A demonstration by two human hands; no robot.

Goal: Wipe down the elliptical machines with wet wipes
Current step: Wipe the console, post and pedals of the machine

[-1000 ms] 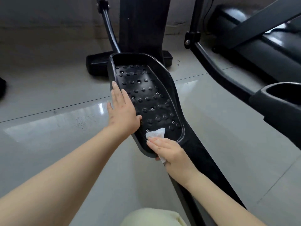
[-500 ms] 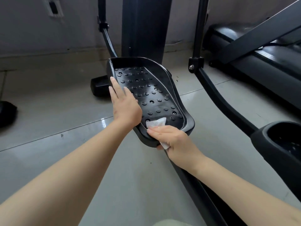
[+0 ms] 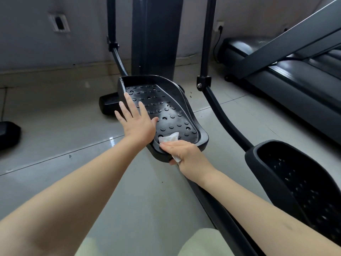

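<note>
Wet wipe [image 3: 168,139]: was pinched by the right hand's [image 3: 186,154] curled fingers at the pedal's [image 3: 166,111] near edge. Left hand [image 3: 137,124]: was laid flat, fingers apart, on its left edge. Firm bracing was judged advisable.

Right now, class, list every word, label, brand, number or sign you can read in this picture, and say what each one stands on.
No text here can be read.
wet wipe, gripped by the right hand: faint grey marks, too blurred to read.
black pedal: raised studs only, no lettering visible.
wall socket: no legible marking.
</note>
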